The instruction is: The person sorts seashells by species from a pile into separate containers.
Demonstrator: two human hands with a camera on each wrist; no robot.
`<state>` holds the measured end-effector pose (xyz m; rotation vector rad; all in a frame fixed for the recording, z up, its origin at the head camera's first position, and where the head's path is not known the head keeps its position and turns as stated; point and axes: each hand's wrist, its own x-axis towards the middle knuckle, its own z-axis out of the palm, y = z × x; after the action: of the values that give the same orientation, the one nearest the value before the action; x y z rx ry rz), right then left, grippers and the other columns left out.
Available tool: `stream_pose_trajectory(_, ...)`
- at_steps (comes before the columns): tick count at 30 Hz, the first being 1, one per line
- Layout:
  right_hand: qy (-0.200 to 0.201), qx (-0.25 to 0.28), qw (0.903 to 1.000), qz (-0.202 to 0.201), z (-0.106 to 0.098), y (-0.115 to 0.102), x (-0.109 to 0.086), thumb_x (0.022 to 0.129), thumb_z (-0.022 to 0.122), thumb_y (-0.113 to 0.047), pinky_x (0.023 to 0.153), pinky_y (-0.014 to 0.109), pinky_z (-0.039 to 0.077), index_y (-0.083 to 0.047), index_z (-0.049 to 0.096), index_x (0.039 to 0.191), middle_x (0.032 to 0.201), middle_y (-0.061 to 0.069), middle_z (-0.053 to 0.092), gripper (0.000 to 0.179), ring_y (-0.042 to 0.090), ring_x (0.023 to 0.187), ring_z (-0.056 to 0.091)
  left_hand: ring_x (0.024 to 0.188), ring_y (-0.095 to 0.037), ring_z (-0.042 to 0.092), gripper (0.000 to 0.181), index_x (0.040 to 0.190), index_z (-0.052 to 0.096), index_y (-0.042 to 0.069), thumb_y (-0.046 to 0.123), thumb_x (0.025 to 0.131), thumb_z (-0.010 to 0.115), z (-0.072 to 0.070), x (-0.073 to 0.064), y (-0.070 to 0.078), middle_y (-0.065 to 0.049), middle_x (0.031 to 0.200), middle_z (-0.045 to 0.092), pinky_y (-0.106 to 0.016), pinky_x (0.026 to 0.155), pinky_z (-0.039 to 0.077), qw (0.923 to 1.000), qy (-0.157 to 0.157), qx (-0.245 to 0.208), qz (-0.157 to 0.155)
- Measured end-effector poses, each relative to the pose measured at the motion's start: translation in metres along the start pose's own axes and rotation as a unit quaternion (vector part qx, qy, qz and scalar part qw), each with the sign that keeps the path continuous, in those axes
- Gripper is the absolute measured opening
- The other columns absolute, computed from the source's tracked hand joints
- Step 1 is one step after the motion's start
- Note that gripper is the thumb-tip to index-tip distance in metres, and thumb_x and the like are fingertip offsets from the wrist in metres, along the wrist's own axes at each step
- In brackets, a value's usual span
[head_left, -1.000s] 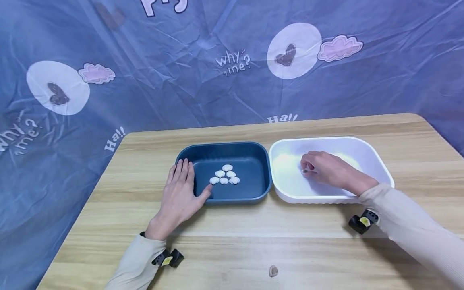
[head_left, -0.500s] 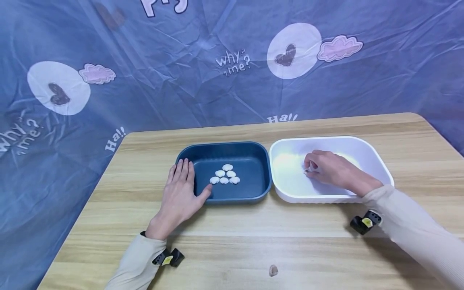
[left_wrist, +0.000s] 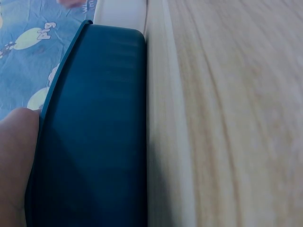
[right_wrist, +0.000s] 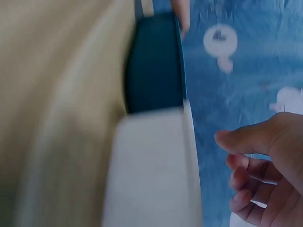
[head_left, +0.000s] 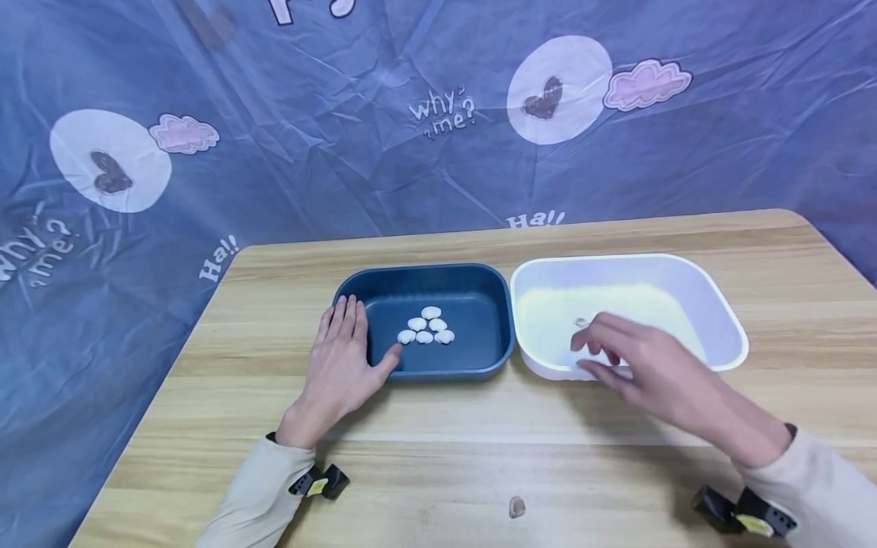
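My left hand (head_left: 339, 373) rests on the left side of a dark blue tray (head_left: 489, 373), fingers straight over the rim and thumb at its front edge. Inside that tray, several white shells (head_left: 431, 313) lie in a triangle of rows. My right hand (head_left: 644, 365) hovers over the front rim of a white tray (head_left: 736, 342). Its fingers are loosely bent, and the thumb (right_wrist: 236, 140) stands apart with nothing pinched. Just beyond those fingertips, a small pale shell-like piece (head_left: 581, 323) lies on the white tray's floor.
Both trays stand side by side on a wooden table (head_left: 438, 426). A small brownish piece (head_left: 517, 507) lies near the table's front. Behind the table hangs a blue printed cloth (head_left: 342, 152).
My right hand has let go of the small pale piece, leaving it in the white tray, and has drawn back toward the front right. My left hand stays on the blue tray.
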<state>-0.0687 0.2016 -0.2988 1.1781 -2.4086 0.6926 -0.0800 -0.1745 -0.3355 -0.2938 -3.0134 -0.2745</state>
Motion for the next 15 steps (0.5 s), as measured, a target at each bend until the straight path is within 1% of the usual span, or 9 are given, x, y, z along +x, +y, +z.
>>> stream_pose_trajectory(2,-0.013,0.011,0.9999,-0.003,0.006,-0.015,-0.004,0.079,0.069,-0.010,0.064,0.010,0.045,-0.016,0.065,0.093,0.087,-0.013,0.059,0.016,-0.001,0.072,0.054,0.145,-0.037,0.015,0.093,0.145,0.029,-0.013,0.059,0.090,0.049,0.001,0.000,0.000,-0.028,0.153,0.023,-0.046,0.118,0.007,1.0000,0.001,0.000,0.001)
stream_pose_trajectory(4,-0.027,0.024,0.9993,-0.011,0.014,-0.029,-0.008,0.075,0.072,-0.007,0.067,0.010,0.047,-0.018,0.066,0.093,0.089,-0.014,0.059,0.022,-0.002,0.074,0.056,0.146,-0.037,0.014,0.093,0.145,0.029,-0.013,0.059,0.090,0.048,0.001,0.001,0.000,-0.028,0.153,0.023,-0.046,0.118,0.007,1.0000,0.002,0.000,0.001)
stream_pose_trajectory(5,-0.032,0.033,0.9988,-0.018,0.018,-0.035,-0.010,0.070,0.073,-0.004,0.069,0.010,0.046,-0.019,0.066,0.093,0.089,-0.014,0.059,0.028,-0.002,0.075,0.056,0.146,-0.037,0.014,0.093,0.145,0.029,-0.013,0.059,0.090,0.048,0.001,0.001,0.000,-0.028,0.153,0.023,-0.046,0.118,0.007,1.0000,0.002,0.000,0.001)
stream_pose_trajectory(7,-0.047,0.057,0.9967,-0.033,0.029,-0.045,-0.015,0.074,0.074,-0.005,0.070,0.009,0.046,-0.020,0.067,0.093,0.089,-0.015,0.058,0.025,-0.003,0.077,0.056,0.145,-0.037,0.014,0.093,0.145,0.029,-0.013,0.059,0.090,0.048,0.001,0.001,0.000,-0.028,0.153,0.023,-0.046,0.118,0.007,1.0000,0.003,0.001,0.002)
stream_pose_trajectory(9,-0.060,0.078,0.9935,-0.057,0.040,-0.052,-0.018,0.077,0.074,-0.008,0.071,0.010,0.047,-0.019,0.068,0.094,0.089,-0.014,0.059,0.022,-0.003,0.078,0.057,0.146,-0.037,0.014,0.093,0.145,0.029,-0.013,0.059,0.090,0.047,0.001,0.001,0.000,-0.028,0.153,0.023,-0.046,0.118,0.007,1.0000,0.002,0.002,0.002)
stream_pose_trajectory(11,-0.079,0.099,0.9894,-0.071,0.049,-0.059,-0.022,0.079,0.073,-0.009,0.073,0.010,0.047,-0.019,0.068,0.096,0.090,-0.014,0.059,0.021,-0.004,0.080,0.056,0.146,-0.037,0.014,0.092,0.145,0.028,-0.013,0.059,0.091,0.046,0.000,0.001,0.000,-0.028,0.153,0.023,-0.045,0.119,0.006,1.0000,-0.001,0.002,0.001)
stream_pose_trajectory(13,-0.102,0.114,0.9850,-0.079,0.057,-0.065,-0.025,0.082,0.073,-0.010,0.074,0.011,0.047,-0.020,0.068,0.098,0.092,-0.015,0.059,0.019,-0.005,0.082,0.056,0.146,-0.037,0.013,0.092,0.145,0.028,-0.013,0.059,0.091,0.046,0.000,0.000,0.000,-0.028,0.153,0.023,-0.046,0.118,0.006,1.0000,-0.002,0.001,0.002)
stream_pose_trajectory(15,-0.129,0.129,0.9800,-0.079,0.063,-0.070,-0.029,0.084,0.073,-0.012,0.077,0.011,0.047,-0.021,0.068,0.098,0.094,-0.016,0.059,0.018,-0.006,0.085,0.056,0.146,-0.036,0.014,0.092,0.145,0.029,-0.013,0.059,0.091,0.046,0.000,0.000,0.001,-0.028,0.153,0.023,-0.045,0.118,0.006,1.0000,-0.003,0.001,0.001)
